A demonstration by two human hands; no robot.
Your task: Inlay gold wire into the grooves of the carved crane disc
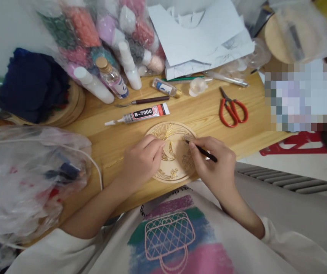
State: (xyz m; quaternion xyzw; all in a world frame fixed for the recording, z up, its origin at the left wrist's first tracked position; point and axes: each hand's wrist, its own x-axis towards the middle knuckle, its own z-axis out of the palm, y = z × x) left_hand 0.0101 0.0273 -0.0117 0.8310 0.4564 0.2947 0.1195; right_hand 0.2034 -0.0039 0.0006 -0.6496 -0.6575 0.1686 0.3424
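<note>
A round, pale wooden disc (177, 154) with gold line patterns lies near the table's front edge. My left hand (144, 156) rests over the disc's left side, its fingers pinched together; whatever is between the fingertips is too small to name. On the right, my right hand (215, 160) holds a thin black tool (206, 153) like a pen, its tip over grey line patterns on the disc's right part. Behind the disc lie a B-7000 glue tube (145, 113) and a dark-handled tool (152, 100). Red-handled scissors (233, 110) lie to the right, behind my right hand.
Small bottles (114, 82) and bags of coloured material (80, 30) stand at the back left, white papers (200, 38) at the back. Dark blue fabric (34, 85) and a plastic bag (23, 182) are on the left. A white cable runs beside the bag.
</note>
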